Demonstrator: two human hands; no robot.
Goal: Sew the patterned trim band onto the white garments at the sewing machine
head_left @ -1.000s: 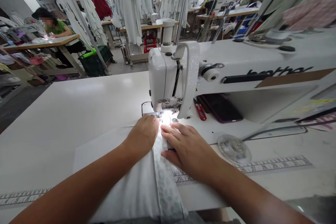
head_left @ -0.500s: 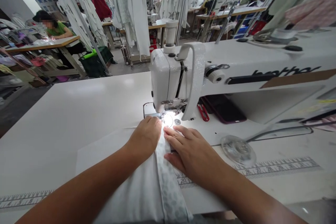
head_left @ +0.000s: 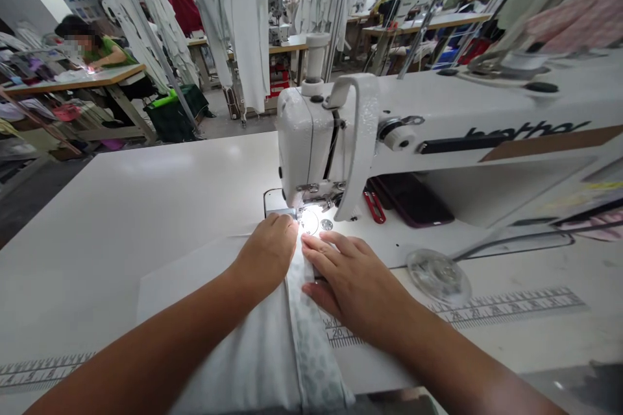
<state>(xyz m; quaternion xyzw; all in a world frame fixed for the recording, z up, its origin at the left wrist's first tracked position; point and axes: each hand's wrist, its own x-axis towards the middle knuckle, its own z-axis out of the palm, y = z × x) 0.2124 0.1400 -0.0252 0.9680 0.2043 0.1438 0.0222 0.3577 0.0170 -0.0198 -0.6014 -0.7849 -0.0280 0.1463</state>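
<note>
Pale fabric (head_left: 257, 343) with a spotted grey-green strip (head_left: 314, 343) along its right side runs up to the needle area of a white sewing machine (head_left: 311, 136). My left hand (head_left: 270, 246) is closed on the fabric just left of the lit needle plate (head_left: 308, 220), its fingertips tucked out of sight. Flat on the strip's right edge rests my right hand (head_left: 348, 272), fingers stretched towards the plate and thumb apart. The presser foot is mostly lost in the lamp's glare.
Under the machine arm lie red thread snips (head_left: 374, 206) and a dark phone (head_left: 413, 200). A clear round dish (head_left: 439, 275) sits right of my right hand, near a printed ruler (head_left: 516, 306). Beyond the table, a person in green (head_left: 104, 52) works at another machine; hanging cloth (head_left: 248, 26) fills the background.
The view has shifted slightly. Both hands keep almost the same place on the fabric beside the needle area, and the fabric shows no clear movement.
</note>
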